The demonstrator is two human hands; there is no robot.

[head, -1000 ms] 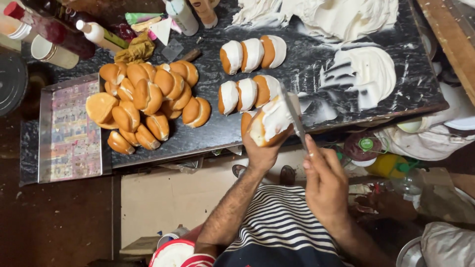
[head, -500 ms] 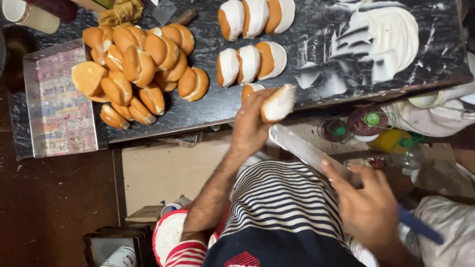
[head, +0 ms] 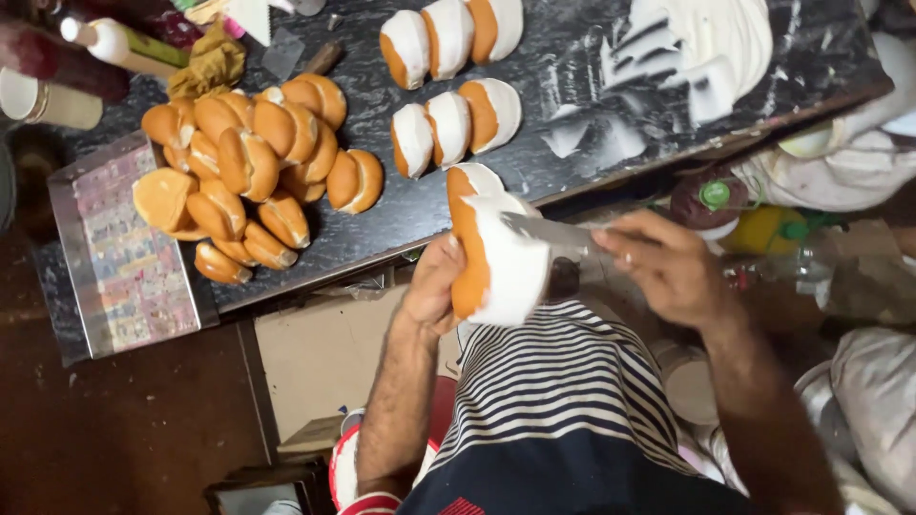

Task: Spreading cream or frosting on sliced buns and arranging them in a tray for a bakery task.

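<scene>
My left hand holds a golden bun half on edge just off the front of the black counter; its cut face is coated with white cream. My right hand grips a long knife whose blade lies flat against that creamed face. A heap of plain golden buns rests on the counter to the left. Creamed bun halves stand in two short rows behind the held one. A big smear of white cream covers the counter's right end.
A metal tray lined with printed paper sits at the counter's left edge. Bottles and a cup stand at far left. Green-capped containers and white cloth lie below the counter on the right. My striped shirt fills the lower middle.
My right hand came up from lower right and laid the knife on the bun's face. The bun now shows a thicker, wider cream coat and is held lower, closer to my body.
</scene>
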